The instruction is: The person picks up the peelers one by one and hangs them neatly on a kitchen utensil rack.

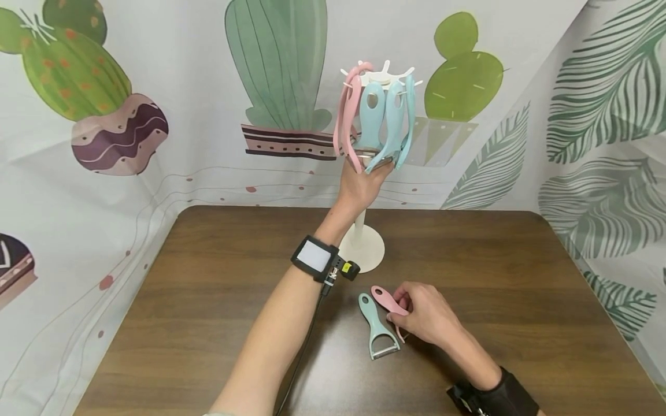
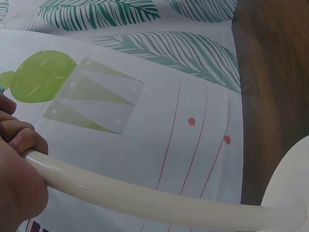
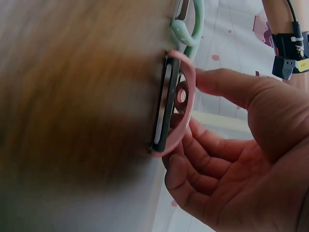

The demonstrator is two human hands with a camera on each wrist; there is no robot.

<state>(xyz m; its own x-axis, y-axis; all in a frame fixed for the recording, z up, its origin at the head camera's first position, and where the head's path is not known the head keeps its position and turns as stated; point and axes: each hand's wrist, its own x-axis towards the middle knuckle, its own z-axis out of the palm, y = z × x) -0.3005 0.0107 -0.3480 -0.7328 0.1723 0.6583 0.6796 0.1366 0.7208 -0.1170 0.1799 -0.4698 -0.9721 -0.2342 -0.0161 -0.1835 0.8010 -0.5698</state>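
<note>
My left hand (image 1: 361, 186) grips the pole (image 2: 120, 195) of a cream-coloured rotating stand, just under the peelers hanging from it. Pink peelers (image 1: 354, 110) hang on the left of its white hook ring (image 1: 385, 76), and light-blue peelers (image 1: 372, 115) hang at the front and right. On the table, my right hand (image 1: 429, 312) pinches a pink Y-shaped peeler (image 1: 384, 297) between thumb and fingers; its dark-framed blade (image 3: 165, 104) shows in the right wrist view. Just left of it lies a mint-green peeler (image 1: 370, 312), blade end toward me.
The stand's round base (image 1: 370, 254) rests near the back of the brown wooden table (image 1: 234, 271). Behind it hangs a white cloth (image 1: 198, 115) printed with cacti and leaves. A cable (image 1: 302, 352) runs from the left wrist camera along the forearm.
</note>
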